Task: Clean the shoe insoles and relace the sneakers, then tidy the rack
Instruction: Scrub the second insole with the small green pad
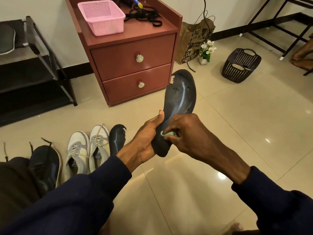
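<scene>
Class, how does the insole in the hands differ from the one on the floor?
The held insole is raised, gripped by the left hand; the floor insole lies beside the white sneakers. The right hand pinches a green cloth against the held insole; the floor insole is untouched. Both are dark, edges chipped.

Reddish-brown cabinet [132, 48] on a glossy beige floor [220, 133].
In front of the cabinet the insole [181, 97] is charcoal with a pale blue curved line, and the cloth [169, 134] on it is pale green. Front-left of the cabinet, the second insole [116, 139] shows the same colours, beside white-and-grey sneakers [78, 150] and a navy-black shoe [44, 163]. On the cabinet sit a mesh-patterned pink basket [101, 16] and black laces [144, 16]; its knobs [139, 58] are silver. Right of the cabinet are a brown bag [194, 43] with black print, white flowers [208, 46] and a perforated black basket [240, 65]. Left of it is a black rack [33, 73].
</scene>
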`<state>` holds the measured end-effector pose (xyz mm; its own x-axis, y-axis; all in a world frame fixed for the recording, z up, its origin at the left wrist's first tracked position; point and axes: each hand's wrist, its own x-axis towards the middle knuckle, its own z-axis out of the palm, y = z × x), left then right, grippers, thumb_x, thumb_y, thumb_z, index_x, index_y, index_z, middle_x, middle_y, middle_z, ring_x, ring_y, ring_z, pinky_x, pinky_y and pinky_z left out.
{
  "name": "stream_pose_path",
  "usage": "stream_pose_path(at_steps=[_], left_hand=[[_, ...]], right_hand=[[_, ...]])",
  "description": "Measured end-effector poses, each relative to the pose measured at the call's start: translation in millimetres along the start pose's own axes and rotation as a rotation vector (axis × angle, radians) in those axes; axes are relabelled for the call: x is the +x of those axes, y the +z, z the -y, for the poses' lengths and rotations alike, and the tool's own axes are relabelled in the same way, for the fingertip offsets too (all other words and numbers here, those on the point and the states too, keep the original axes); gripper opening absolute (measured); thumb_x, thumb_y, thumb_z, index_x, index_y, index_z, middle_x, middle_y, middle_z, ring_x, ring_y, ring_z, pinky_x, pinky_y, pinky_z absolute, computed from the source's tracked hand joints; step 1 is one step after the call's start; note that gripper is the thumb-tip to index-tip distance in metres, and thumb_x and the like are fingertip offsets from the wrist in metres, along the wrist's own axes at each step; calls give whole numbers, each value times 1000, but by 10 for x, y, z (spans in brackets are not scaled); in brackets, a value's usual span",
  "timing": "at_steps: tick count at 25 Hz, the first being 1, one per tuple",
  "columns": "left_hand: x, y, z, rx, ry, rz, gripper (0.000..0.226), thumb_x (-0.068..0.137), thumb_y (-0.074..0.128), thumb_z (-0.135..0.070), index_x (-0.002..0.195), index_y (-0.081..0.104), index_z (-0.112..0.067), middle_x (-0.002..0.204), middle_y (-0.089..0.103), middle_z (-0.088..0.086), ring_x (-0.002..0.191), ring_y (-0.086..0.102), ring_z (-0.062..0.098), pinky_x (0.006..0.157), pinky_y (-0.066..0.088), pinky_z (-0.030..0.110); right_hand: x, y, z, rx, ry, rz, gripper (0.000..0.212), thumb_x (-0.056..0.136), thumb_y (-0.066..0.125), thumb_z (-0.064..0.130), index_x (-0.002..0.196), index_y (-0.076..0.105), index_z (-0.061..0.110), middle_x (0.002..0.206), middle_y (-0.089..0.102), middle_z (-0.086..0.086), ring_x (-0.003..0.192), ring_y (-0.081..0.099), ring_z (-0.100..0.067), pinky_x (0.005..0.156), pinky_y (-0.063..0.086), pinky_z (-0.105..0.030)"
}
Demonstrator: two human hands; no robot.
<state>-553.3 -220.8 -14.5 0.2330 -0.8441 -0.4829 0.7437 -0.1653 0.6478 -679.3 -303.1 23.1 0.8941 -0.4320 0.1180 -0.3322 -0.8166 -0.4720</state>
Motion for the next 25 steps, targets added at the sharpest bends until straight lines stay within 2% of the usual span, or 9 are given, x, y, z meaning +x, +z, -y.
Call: stream_pose_path(at_steps=[4, 6, 9, 11, 14, 16, 19, 21, 25], left_hand=[[-38, 38, -16, -9, -38, 48, 46, 104, 51, -43, 133, 60, -8, 122, 72, 19, 105, 73, 37, 92, 60, 47], [-49, 55, -37, -20, -60, 63, 52, 103, 51, -47, 138, 58, -9, 128, 69, 21, 115, 68, 40, 100, 55, 51], [-31, 39, -31, -41, -50, 55, 48, 102, 51, -50, 128, 67, -13, 123, 73, 14, 107, 71, 31, 101, 54, 53], [-25, 42, -15, -8, -52, 34, 47, 102, 52, -50, 126, 67, -12, 118, 74, 14, 99, 74, 31, 95, 57, 50], [-45, 59, -20, 9, -91, 46, 53, 103, 50, -49, 134, 60, -7, 120, 72, 21, 96, 74, 36, 82, 60, 43], [-74, 73, -46, -8, -93, 76, 48, 104, 50, -45, 132, 62, -7, 120, 72, 18, 95, 73, 36, 82, 58, 44], [-87, 43, -60, -80, -70, 90, 40, 104, 51, -42, 124, 66, -11, 112, 72, 13, 91, 70, 29, 84, 59, 48], [-81, 44, -57, -49, -86, 79, 48, 104, 49, -48, 128, 66, -9, 113, 72, 14, 89, 70, 29, 75, 61, 43], [-94, 79, -51, 28, -120, 60, 57, 104, 46, -52, 135, 60, -6, 120, 72, 20, 94, 73, 38, 75, 58, 39]], right_hand=[[98, -229, -270, -211, 97, -239, 20, 82, 79, 14, 101, 77, 7, 97, 71, -14, 85, 66, -26, 80, 56, -35], [88, -255, -322, -141, 143, -293, 23, 80, 82, 14, 101, 77, 7, 97, 72, -13, 83, 68, -25, 79, 58, -32], [14, -97, -63, 36, 38, -81, 16, 82, 81, 19, 98, 80, 16, 93, 72, 1, 78, 64, -7, 72, 52, -13], [44, -93, -39, -14, 13, -62, 16, 82, 80, 19, 98, 80, 14, 94, 72, -2, 81, 66, -11, 76, 56, -21], [150, -229, -283, -169, 133, -254, 28, 79, 82, 13, 104, 76, 2, 101, 70, -19, 88, 67, -30, 84, 55, -37], [126, -201, -300, -128, 140, -333, 23, 81, 81, 14, 102, 77, 5, 98, 70, -13, 84, 66, -22, 81, 55, -29], [47, -55, -73, 83, 40, -81, 14, 84, 79, 19, 97, 79, 17, 91, 68, 6, 76, 61, -4, 69, 51, -11], [52, -81, -84, 31, 17, -60, 12, 83, 80, 19, 95, 80, 17, 90, 69, 4, 76, 62, -6, 70, 54, -17], [113, -227, -358, -136, 93, -414, 16, 80, 81, 11, 94, 76, 6, 92, 69, -12, 79, 65, -23, 73, 59, -39]])
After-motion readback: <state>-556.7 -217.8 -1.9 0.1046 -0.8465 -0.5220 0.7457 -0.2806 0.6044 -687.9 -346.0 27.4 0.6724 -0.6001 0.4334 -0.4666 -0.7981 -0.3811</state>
